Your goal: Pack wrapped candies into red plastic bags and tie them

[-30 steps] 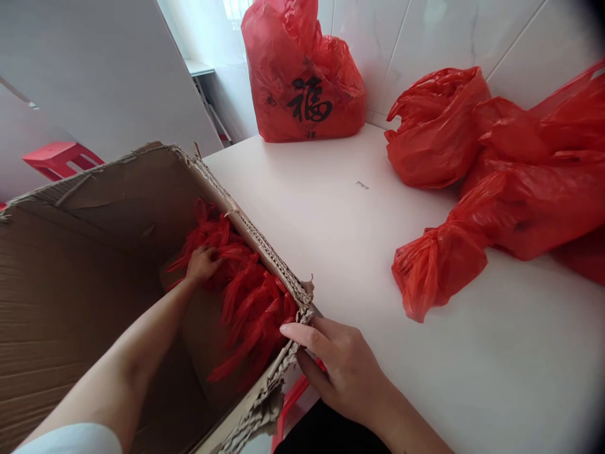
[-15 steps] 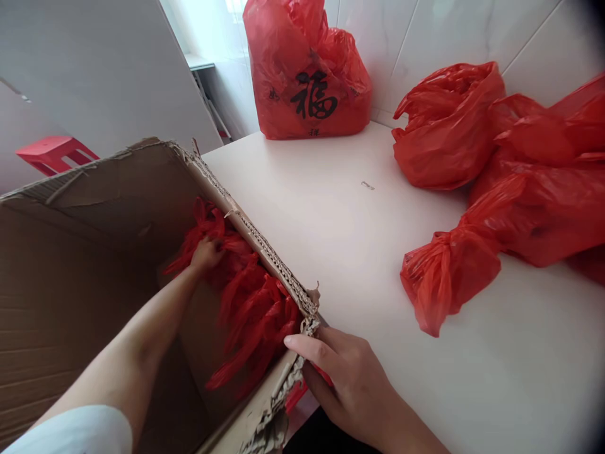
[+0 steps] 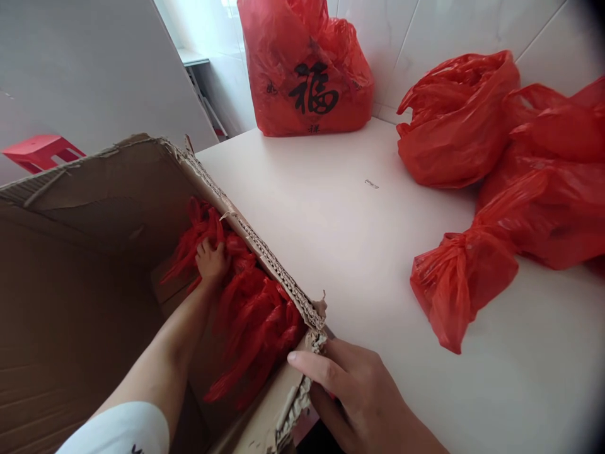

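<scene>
My left hand [image 3: 212, 260] reaches down inside a torn cardboard box [image 3: 89, 167]. It rests on a heap of red plastic bags [image 3: 258, 315], its fingers slightly apart over them; the palm side is hidden. The bags lie bunched along the inner right wall of the box, several handles trailing toward me. At the near corner, my right hand [image 3: 354, 391] grips the frayed cardboard rim, with the thumb side over the edge and some fingers hidden behind it.
A white table [image 3: 326, 221] stands beside the box. On it are an upright red bag with black characters [image 3: 312, 94], and knotted red bags [image 3: 466, 277] and fuller ones [image 3: 458, 126] at right. A red stool [image 3: 42, 151] stands behind the box, near a tiled wall [image 3: 425, 31].
Inside the box, my left hand has shifted right toward the wall, its fingers now showing more. My right hand keeps its hold on the rim. The view has turned slightly.
</scene>
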Action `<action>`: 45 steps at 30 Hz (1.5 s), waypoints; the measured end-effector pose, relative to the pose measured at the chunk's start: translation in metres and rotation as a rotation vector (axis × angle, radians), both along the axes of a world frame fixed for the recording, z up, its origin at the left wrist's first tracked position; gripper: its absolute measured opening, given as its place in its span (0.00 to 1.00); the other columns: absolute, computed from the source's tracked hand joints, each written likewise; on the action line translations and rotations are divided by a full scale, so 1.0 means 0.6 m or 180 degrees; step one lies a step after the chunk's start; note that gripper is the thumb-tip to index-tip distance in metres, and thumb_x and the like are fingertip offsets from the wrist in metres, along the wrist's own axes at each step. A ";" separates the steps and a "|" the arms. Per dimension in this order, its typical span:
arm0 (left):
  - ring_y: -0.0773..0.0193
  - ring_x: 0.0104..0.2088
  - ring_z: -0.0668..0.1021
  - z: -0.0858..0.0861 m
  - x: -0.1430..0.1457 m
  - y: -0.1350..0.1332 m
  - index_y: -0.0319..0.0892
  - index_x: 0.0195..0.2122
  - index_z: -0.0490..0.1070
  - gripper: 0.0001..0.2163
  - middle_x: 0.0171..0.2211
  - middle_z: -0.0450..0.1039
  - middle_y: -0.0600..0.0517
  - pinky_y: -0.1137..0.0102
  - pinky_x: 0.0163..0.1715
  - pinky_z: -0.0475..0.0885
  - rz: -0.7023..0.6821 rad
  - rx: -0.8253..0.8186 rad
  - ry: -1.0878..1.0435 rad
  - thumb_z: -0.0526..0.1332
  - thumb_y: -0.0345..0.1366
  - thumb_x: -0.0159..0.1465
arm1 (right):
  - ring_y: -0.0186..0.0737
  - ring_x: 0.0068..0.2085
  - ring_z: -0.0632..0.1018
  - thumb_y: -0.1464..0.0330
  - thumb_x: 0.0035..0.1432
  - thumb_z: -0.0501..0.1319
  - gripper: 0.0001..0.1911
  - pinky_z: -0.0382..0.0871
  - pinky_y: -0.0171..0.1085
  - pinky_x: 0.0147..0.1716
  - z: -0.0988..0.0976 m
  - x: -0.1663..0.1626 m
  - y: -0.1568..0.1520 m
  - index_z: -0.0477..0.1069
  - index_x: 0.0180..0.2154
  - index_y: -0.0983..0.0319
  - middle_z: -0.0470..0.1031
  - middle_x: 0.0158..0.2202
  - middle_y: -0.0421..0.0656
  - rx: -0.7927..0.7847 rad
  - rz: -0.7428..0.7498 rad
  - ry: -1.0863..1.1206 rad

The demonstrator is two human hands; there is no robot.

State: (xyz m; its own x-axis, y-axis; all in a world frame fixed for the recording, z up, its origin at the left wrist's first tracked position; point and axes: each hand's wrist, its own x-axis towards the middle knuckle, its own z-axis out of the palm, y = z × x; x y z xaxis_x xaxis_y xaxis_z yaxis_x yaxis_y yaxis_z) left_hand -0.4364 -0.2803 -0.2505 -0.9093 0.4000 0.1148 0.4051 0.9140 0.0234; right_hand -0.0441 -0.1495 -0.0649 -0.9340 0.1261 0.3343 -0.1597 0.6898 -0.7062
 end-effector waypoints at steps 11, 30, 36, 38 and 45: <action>0.52 0.54 0.70 0.017 -0.054 -0.017 0.40 0.51 0.70 0.17 0.55 0.66 0.44 0.53 0.51 0.67 -0.0416 -0.0334 -0.0126 0.58 0.45 0.66 | 0.36 0.28 0.71 0.75 0.61 0.54 0.21 0.63 0.32 0.26 0.001 -0.007 0.002 0.63 0.55 0.55 0.71 0.33 0.41 0.0118 -0.0054 0.0129; 0.49 0.56 0.71 0.091 -0.015 -0.003 0.42 0.60 0.63 0.23 0.60 0.63 0.42 0.48 0.52 0.69 -0.0228 -0.0842 -0.0416 0.60 0.44 0.66 | 0.36 0.32 0.72 0.75 0.63 0.53 0.20 0.66 0.33 0.30 0.006 0.000 0.004 0.63 0.56 0.54 0.73 0.36 0.42 -0.0079 -0.0014 -0.0015; 0.54 0.50 0.76 0.065 0.108 -0.034 0.40 0.55 0.68 0.18 0.54 0.70 0.44 0.53 0.48 0.73 -0.0672 -0.1118 -0.1289 0.60 0.42 0.66 | 0.35 0.31 0.72 0.75 0.64 0.52 0.19 0.66 0.32 0.29 0.011 -0.001 0.004 0.64 0.55 0.57 0.73 0.34 0.41 -0.0003 -0.0039 0.0010; 0.58 0.45 0.78 0.047 0.127 -0.039 0.39 0.53 0.69 0.17 0.49 0.72 0.45 0.58 0.44 0.75 -0.0655 -0.1168 -0.1553 0.60 0.41 0.67 | 0.35 0.31 0.73 0.74 0.65 0.52 0.18 0.67 0.32 0.29 0.011 -0.002 0.004 0.65 0.54 0.57 0.74 0.34 0.41 0.0054 -0.0065 -0.0009; 0.56 0.47 0.77 0.039 0.066 -0.012 0.40 0.56 0.67 0.18 0.52 0.71 0.44 0.56 0.46 0.75 -0.0092 -0.0900 -0.1215 0.60 0.41 0.67 | 0.33 0.32 0.74 0.74 0.65 0.52 0.17 0.68 0.31 0.30 0.011 0.001 0.001 0.65 0.54 0.58 0.75 0.35 0.42 0.0109 -0.0094 0.0047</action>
